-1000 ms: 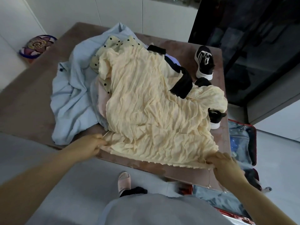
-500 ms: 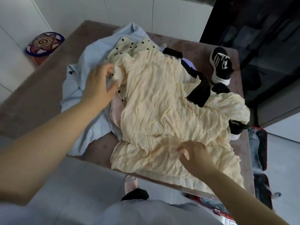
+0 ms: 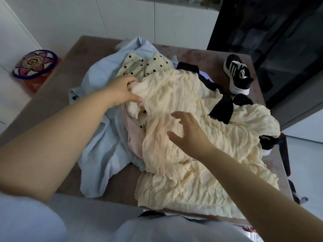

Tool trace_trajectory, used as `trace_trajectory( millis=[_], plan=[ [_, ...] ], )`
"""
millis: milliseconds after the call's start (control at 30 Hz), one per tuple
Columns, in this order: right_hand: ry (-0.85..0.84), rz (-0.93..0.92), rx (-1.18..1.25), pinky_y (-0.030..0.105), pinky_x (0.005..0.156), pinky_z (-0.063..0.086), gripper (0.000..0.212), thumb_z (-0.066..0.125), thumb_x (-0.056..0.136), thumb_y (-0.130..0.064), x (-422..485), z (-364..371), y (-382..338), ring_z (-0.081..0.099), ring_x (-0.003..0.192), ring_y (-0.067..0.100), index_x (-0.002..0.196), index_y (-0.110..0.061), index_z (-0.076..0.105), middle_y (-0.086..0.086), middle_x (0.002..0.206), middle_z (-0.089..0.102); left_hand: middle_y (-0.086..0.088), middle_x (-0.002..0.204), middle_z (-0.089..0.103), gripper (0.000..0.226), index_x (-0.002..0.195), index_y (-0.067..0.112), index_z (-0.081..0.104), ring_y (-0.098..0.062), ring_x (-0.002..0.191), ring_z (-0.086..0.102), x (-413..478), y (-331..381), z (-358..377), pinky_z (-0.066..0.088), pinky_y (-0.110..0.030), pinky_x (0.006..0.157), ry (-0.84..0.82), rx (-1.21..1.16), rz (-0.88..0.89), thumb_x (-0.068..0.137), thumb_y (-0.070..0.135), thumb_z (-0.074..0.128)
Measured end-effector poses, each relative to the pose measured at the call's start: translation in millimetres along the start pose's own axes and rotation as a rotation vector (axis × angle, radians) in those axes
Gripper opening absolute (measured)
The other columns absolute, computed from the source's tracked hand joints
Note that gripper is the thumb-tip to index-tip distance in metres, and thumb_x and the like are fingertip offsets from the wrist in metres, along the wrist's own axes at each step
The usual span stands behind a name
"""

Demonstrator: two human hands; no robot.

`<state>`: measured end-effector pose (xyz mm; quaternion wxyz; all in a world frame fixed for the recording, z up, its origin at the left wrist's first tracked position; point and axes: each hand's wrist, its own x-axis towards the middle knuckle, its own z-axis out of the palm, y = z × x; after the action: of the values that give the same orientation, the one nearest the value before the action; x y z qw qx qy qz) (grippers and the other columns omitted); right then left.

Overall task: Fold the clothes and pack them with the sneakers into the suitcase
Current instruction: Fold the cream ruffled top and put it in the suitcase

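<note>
Cream garment [image 3: 192,154], bunched at its top edge in the curled fingers of the left hand [image 3: 122,91] and lying just under the spread, empty fingers of the right hand [image 3: 190,135], could drag 1 half-covered sneaker [image 3: 268,143], beyond the right fingertips, off the table [image 3: 83,55] if tugged.

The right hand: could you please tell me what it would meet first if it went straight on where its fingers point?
Probably the crinkled cream fabric garment just beyond the open right hand; how high it hovers is unclear.
</note>
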<state>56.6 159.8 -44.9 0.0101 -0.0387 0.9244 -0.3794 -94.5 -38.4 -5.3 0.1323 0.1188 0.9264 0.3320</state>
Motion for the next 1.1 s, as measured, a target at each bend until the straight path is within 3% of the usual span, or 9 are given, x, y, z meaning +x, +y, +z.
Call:
trace_trajectory(
  millis=[200, 333, 433, 500, 600, 733, 867, 1000, 1100],
  plan=[
    [0.256, -0.118, 0.066, 0.032, 0.102, 0.035, 0.075, 0.069, 0.079, -0.019, 70.2, 16.7, -65.5, 0.041, 0.125, 0.025, 0.142, -0.01, 0.028, 0.01, 0.137, 0.042, 0.008, 0.084, 0.06, 0.045, 0.099, 0.032, 0.059, -0.003, 0.076, 0.057, -5.6, 20.4, -36.0, 0.048, -0.022, 0.08, -0.202, -0.104, 0.208, 0.07, 0.004, 0.077],
    [0.288, 0.119, 0.157, 0.029, 0.077, 0.046, 0.034, 0.053, 0.085, -0.01, 90.4, 11.3, -61.5, 0.058, 0.088, 0.018, 0.118, -0.018, 0.056, -0.001, 0.1, 0.061, 0.01, 0.081, 0.055, 0.047, 0.117, 0.018, 0.057, 0.006, 0.068, 0.049, -8.6, 15.5, -44.4, 0.036, -0.005, 0.066, 0.072, 0.018, 0.412, 0.079, -0.01, 0.056],
    [0.349, 0.217, 0.351, 0.02, 0.069, 0.039, 0.002, 0.055, 0.088, -0.018, 86.2, 9.8, -44.5, 0.049, 0.069, 0.003, 0.09, -0.018, 0.055, -0.012, 0.079, 0.052, 0.004, 0.101, 0.055, 0.046, 0.126, 0.019, 0.048, -0.005, 0.085, 0.05, -10.0, -4.2, -26.0, 0.039, -0.011, 0.075, 0.136, -0.18, 0.17, 0.082, 0.006, 0.055],
    [0.339, 0.248, 0.44, 0.019, 0.062, 0.036, 0.021, 0.058, 0.089, -0.03, 81.0, 11.1, -39.3, 0.041, 0.062, 0.005, 0.075, -0.019, 0.047, -0.01, 0.069, 0.044, 0.006, 0.106, 0.056, 0.048, 0.119, 0.023, 0.052, -0.007, 0.095, 0.053, -13.3, -10.7, -6.9, 0.042, -0.022, 0.089, -0.029, -0.428, -0.061, 0.072, 0.034, 0.058],
    [0.268, 0.232, 0.552, 0.024, 0.058, 0.037, 0.033, 0.06, 0.089, -0.037, 75.7, 8.4, -39.9, 0.041, 0.061, 0.01, 0.067, -0.017, 0.045, -0.005, 0.063, 0.042, 0.014, 0.088, 0.065, 0.029, 0.096, 0.028, 0.06, -0.005, 0.086, 0.059, -17.2, -8.3, 6.8, 0.046, -0.033, 0.084, -0.187, -0.715, -0.113, 0.076, 0.048, 0.053],
    [0.226, 0.146, 0.569, 0.018, 0.061, 0.042, 0.024, 0.07, 0.082, -0.026, 69.9, -1.7, -38.9, 0.049, 0.063, 0.006, 0.07, -0.018, 0.051, -0.008, 0.067, 0.051, -0.004, 0.112, 0.068, 0.058, 0.123, 0.026, 0.056, -0.026, 0.098, 0.067, -15.2, 2.3, 6.5, 0.054, -0.038, 0.08, -0.4, -0.958, -0.264, 0.092, 0.063, 0.025],
    [0.143, 0.116, 0.388, 0.014, 0.068, 0.046, 0.024, 0.075, 0.077, -0.024, 57.3, -3.9, -30.6, 0.055, 0.074, 0.003, 0.075, -0.022, 0.052, -0.011, 0.08, 0.056, -0.004, 0.081, 0.066, 0.022, 0.094, 0.016, 0.063, -0.015, 0.062, 0.063, -22.4, 7.9, 14.1, 0.042, -0.016, 0.048, -0.095, -0.972, -0.332, 0.098, 0.024, 0.043],
    [0.224, 0.182, 0.388, 0.005, 0.061, 0.043, 0.026, 0.067, 0.084, -0.019, 44.6, 0.8, -17.2, 0.053, 0.074, 0.002, 0.1, -0.019, 0.047, -0.012, 0.091, 0.052, -0.004, 0.086, 0.061, 0.024, 0.092, 0.014, 0.062, -0.016, 0.077, 0.056, -28.1, -14.4, 10.5, 0.042, -0.025, 0.072, 0.307, -0.514, -0.328, 0.092, 0.011, 0.039],
    [0.202, 0.181, 0.415, 0.001, 0.058, 0.041, 0.025, 0.06, 0.089, -0.016, 42.0, 5.6, -14.7, 0.052, 0.076, 0.0, 0.109, -0.018, 0.046, -0.008, 0.097, 0.051, -0.005, 0.078, 0.066, 0.025, 0.075, 0.017, 0.051, -0.013, 0.065, 0.057, -38.1, -29.0, 6.2, 0.04, -0.022, 0.058, 0.336, -0.58, -0.453, 0.095, 0.013, 0.036]
  ],
)
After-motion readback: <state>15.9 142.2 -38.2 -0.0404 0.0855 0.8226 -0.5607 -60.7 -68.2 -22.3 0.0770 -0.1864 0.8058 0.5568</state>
